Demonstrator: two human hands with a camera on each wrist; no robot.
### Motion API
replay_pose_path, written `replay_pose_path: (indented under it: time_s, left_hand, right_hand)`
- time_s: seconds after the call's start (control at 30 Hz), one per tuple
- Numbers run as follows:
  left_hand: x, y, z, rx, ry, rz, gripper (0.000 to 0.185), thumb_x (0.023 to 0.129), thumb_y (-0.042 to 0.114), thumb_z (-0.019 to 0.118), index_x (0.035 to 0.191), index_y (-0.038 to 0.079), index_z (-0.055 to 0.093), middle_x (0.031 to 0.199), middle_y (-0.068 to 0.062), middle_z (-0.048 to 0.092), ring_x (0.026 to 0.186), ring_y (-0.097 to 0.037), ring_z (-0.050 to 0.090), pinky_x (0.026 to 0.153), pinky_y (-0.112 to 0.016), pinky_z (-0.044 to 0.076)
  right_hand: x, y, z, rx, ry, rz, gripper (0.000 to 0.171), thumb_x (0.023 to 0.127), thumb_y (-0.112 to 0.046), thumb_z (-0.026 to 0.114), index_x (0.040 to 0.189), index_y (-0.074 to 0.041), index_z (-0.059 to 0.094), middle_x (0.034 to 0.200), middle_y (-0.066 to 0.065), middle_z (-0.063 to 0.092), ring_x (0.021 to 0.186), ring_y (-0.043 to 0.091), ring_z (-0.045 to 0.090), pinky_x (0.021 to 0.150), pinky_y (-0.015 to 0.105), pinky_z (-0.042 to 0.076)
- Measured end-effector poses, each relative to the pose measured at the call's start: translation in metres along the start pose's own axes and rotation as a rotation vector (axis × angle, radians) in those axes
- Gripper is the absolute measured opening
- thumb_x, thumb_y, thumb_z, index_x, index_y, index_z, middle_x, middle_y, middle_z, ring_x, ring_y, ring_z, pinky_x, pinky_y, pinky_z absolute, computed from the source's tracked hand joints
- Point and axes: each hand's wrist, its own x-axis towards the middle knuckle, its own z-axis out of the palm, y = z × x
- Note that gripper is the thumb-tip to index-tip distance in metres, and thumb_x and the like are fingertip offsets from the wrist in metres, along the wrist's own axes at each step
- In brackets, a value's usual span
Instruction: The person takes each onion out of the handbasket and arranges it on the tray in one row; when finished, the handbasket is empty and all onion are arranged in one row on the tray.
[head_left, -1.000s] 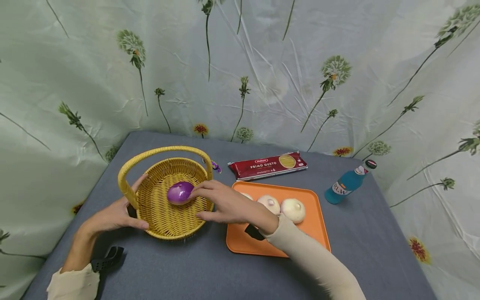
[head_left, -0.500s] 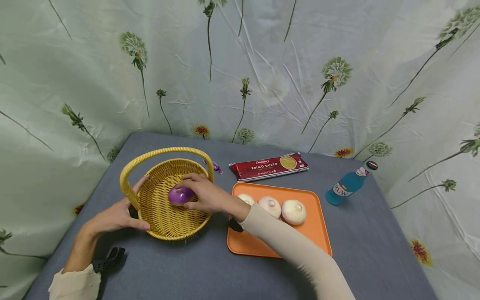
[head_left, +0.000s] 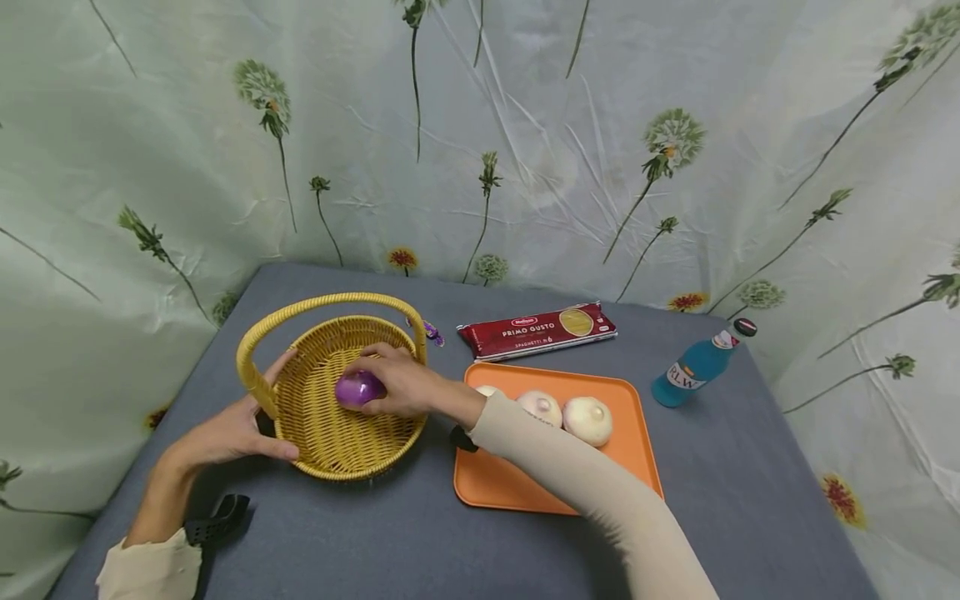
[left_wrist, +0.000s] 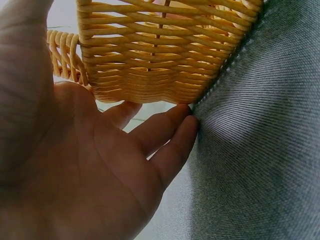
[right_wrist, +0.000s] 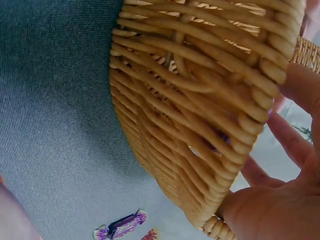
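A yellow wicker basket (head_left: 330, 433) with an arched handle stands at the left of the table. Inside it lies a glossy, round purple vegetable (head_left: 356, 390). My right hand (head_left: 401, 383) reaches over the basket's right side and grips this vegetable, with fingers over its top and thumb at its near side. In the right wrist view the basket's woven wall (right_wrist: 190, 100) hides most of the vegetable. My left hand (head_left: 232, 429) rests against the basket's left side. Its fairly straight fingers (left_wrist: 165, 132) touch the outside of the wall low down, in the left wrist view.
An orange tray (head_left: 495, 487) to the right holds several whitish round vegetables (head_left: 587, 421), partly behind my right sleeve. Behind it lies a red spaghetti packet (head_left: 536, 332). A blue bottle (head_left: 693, 371) stands far right. A purple-wrapped candy (head_left: 433, 333) lies behind the basket.
My right hand has moved left, further into the basket, and its fingers have closed round the purple vegetable. The left hand and the basket have stayed in place.
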Motion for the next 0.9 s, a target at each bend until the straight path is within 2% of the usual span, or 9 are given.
replay_pose_path:
  time_s: [0.2,0.37,0.43,0.5,0.6,0.7,0.9]
  left_hand:
    - [0.0,0.003,0.0,-0.01,0.002,-0.005,0.132,0.074,0.002,0.086,0.161,0.028,-0.01,0.165,-0.025,-0.003,0.133,0.013,0.021,0.096,-0.004,0.029]
    - [0.0,0.002,0.0,-0.016,-0.005,-0.011,0.132,0.075,0.002,0.085,0.161,0.029,-0.01,0.165,-0.025,-0.003,0.136,0.01,0.021,0.096,-0.005,0.029]
    - [0.0,0.002,0.001,-0.014,-0.006,-0.013,0.131,0.075,0.002,0.085,0.161,0.029,-0.01,0.165,-0.024,-0.003,0.143,-0.003,0.02,0.096,-0.005,0.03]
    - [0.0,0.002,0.001,-0.009,-0.006,-0.016,0.132,0.075,0.002,0.085,0.161,0.029,-0.011,0.166,-0.024,-0.004,0.148,-0.022,0.018,0.096,-0.005,0.029]
    - [0.0,0.002,0.001,-0.004,-0.005,-0.019,0.132,0.074,0.002,0.085,0.161,0.03,-0.011,0.166,-0.024,-0.005,0.143,-0.045,0.013,0.096,-0.004,0.029]
    - [0.0,0.003,0.001,-0.002,-0.004,-0.023,0.132,0.074,0.002,0.085,0.161,0.03,-0.011,0.166,-0.023,-0.005,0.142,-0.05,0.012,0.095,-0.004,0.029]
    - [0.001,0.004,0.001,-0.009,-0.012,-0.028,0.131,0.076,0.002,0.084,0.161,0.029,-0.012,0.166,-0.023,-0.005,0.142,-0.05,0.014,0.095,-0.006,0.031]
  right_hand:
    - [0.004,0.002,0.002,-0.015,-0.018,-0.014,0.058,0.091,-0.024,0.075,0.144,-0.018,0.053,0.151,0.012,0.042,0.145,0.023,0.033,0.115,0.036,0.03]
    - [0.005,0.004,0.005,-0.021,-0.035,-0.017,0.057,0.092,-0.022,0.073,0.145,-0.018,0.051,0.148,0.012,0.043,0.135,0.02,0.043,0.11,0.026,0.036]
    - [0.005,0.004,0.005,-0.024,-0.034,-0.027,0.055,0.093,-0.022,0.072,0.145,-0.018,0.051,0.146,0.011,0.045,0.132,0.019,0.046,0.108,0.023,0.037]
    - [0.004,0.004,0.005,-0.031,-0.033,-0.046,0.055,0.094,-0.023,0.071,0.145,-0.019,0.051,0.145,0.011,0.046,0.132,0.02,0.046,0.108,0.024,0.037]
    - [0.001,0.004,0.004,-0.023,-0.02,-0.068,0.055,0.095,-0.026,0.07,0.146,-0.019,0.052,0.144,0.01,0.048,0.132,0.02,0.044,0.109,0.028,0.035]
    - [-0.004,0.002,0.001,0.0,0.005,-0.078,0.059,0.094,-0.031,0.071,0.148,-0.019,0.05,0.144,0.009,0.049,0.131,0.019,0.043,0.109,0.03,0.034]
    - [-0.019,-0.001,-0.003,0.083,0.084,-0.08,0.06,0.088,-0.038,0.075,0.141,-0.019,0.055,0.141,0.008,0.049,0.127,0.02,0.045,0.099,0.024,0.042]
